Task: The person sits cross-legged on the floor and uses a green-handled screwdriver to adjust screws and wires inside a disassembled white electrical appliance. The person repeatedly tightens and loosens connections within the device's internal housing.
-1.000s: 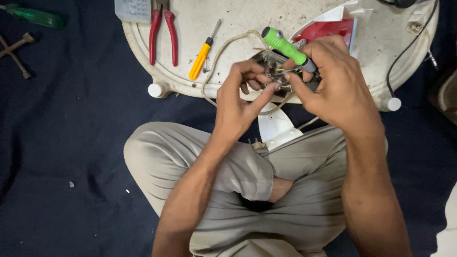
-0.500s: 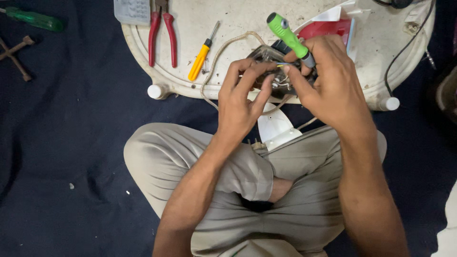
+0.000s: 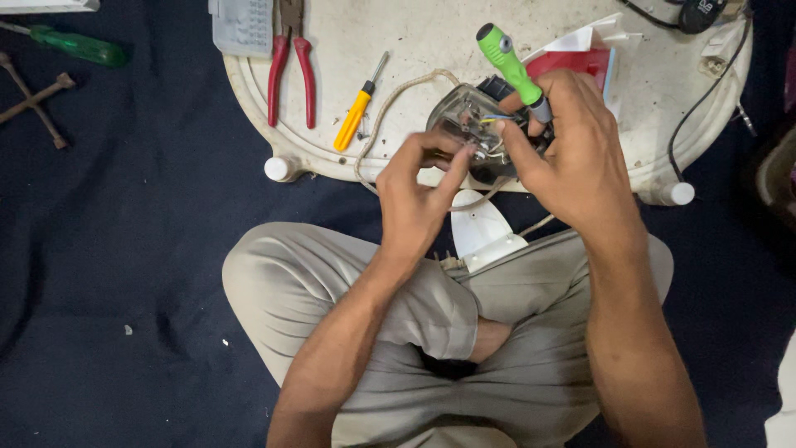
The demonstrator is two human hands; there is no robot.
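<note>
A small grey opened-up electric gadget with wires inside (image 3: 468, 133) was held over the near edge of the round white plastic table (image 3: 431, 46). The right hand (image 3: 580, 158) was closed around a green-handled screwdriver (image 3: 510, 66), with its handle pointing to 11 o'clock. The left hand (image 3: 419, 195) was at 7 o'clock from the gadget, with its fingers (image 3: 454, 166) pinched on the gadget's edge. A yellow screwdriver (image 3: 355, 116) and red-handled pliers (image 3: 290, 70) were laid at 9 o'clock from the gadget.
</note>
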